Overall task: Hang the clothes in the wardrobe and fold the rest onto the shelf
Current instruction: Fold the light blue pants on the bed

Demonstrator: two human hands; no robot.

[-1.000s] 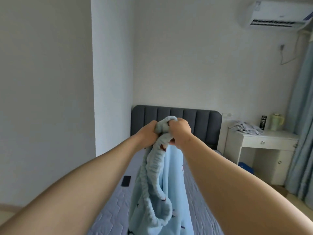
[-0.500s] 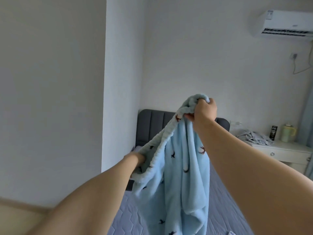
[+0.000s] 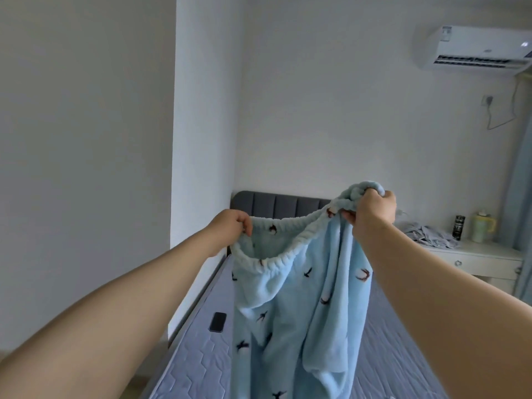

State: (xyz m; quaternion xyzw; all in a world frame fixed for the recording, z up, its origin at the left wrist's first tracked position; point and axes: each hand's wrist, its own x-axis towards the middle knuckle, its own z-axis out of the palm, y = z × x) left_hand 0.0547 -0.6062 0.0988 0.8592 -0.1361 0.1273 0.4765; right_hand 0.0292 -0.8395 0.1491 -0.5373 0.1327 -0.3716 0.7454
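Holds the trousers (image 3: pixel 296 306) up above the bed (image 3: pixel 195 364), left hand (image 3: pixel 230 226) pinching one end of the waistband (image 3: pixel 267 262), right hand (image 3: pixel 372 210) clenched on the bunched other end, now pulled apart from together a second ago, probably squaring up for folding.

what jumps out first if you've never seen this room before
The light blue fleece trousers with dark bird print dominate the centre, held up by the elastic waistband between the left hand and right hand. A black phone lies on the grey quilted mattress at lower left.
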